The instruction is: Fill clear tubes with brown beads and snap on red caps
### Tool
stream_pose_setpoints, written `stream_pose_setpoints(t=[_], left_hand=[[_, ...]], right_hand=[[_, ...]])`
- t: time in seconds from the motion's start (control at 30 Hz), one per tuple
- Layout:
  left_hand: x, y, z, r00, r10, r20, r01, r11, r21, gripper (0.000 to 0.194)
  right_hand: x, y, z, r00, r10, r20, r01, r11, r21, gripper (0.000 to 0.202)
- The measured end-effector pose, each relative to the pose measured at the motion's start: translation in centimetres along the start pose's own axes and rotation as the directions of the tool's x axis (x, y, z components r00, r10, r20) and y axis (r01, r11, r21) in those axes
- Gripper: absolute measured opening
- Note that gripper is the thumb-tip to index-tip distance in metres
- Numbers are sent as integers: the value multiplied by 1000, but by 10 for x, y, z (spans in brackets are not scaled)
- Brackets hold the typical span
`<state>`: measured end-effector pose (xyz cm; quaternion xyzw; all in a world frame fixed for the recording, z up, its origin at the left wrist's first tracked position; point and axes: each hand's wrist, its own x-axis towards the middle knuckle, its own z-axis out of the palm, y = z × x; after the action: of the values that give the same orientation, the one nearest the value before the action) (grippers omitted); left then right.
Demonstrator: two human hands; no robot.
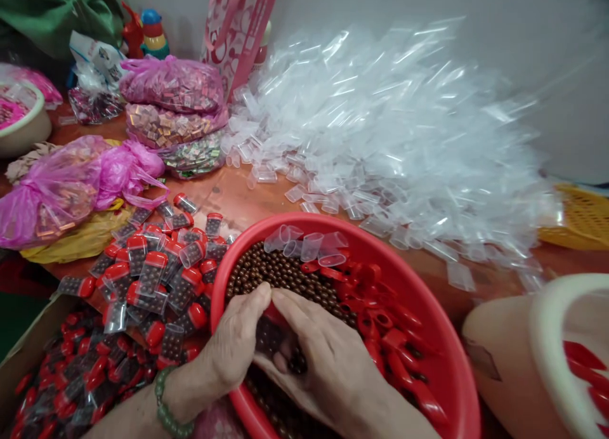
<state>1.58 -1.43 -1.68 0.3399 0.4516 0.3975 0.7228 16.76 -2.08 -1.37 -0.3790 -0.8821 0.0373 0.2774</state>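
Over a red basin (304, 219), my left hand (240, 340) and my right hand (323, 356) close together around a small clear plastic container (267, 339) with dark brown balls inside. A bit of red shows at its top, under my fingertips. Some loose balls sit in my right palm. Shiny brown balls (261, 268) fill the left and near part of the basin. Red plastic caps (402, 363) lie along its right side, and several empty clear containers (311, 245) rest at the far side. My fingers partly hide the held container.
Left of the basin lie many filled, red-capped containers (152, 271), more in a cardboard box (28, 328). A heap of clear empty containers (380, 128) stands behind. Pink bags (176, 87) are at back left, a cream bucket (504, 350) at right, a yellow basket (578, 214) beyond.
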Motion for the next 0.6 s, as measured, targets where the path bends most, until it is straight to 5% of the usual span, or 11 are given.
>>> stream_pose_setpoints(t=[0.1,0.17,0.27,0.37,0.43,0.6], left_hand=[[-12,10,-12,995,91,47,-92,995,36,53],[-23,21,-27,963,264,-50,-246,941,233,45],[-33,38,-59,796,543,-267,-256,702,664,37],[-32,48,-94,558,751,-352,10,419,908,38],[-28,49,-115,464,826,-320,179,266,947,38],[-19,44,-135,447,886,-125,241,15,970,38]], right_hand=[[15,21,-11,959,186,215,-254,899,357,66],[26,42,-8,875,450,179,-483,791,374,50],[38,71,12,734,663,146,-653,630,421,50],[44,83,35,740,660,131,-645,639,419,44],[46,83,44,763,639,94,-617,678,400,39],[50,77,50,862,499,91,-502,816,287,31]])
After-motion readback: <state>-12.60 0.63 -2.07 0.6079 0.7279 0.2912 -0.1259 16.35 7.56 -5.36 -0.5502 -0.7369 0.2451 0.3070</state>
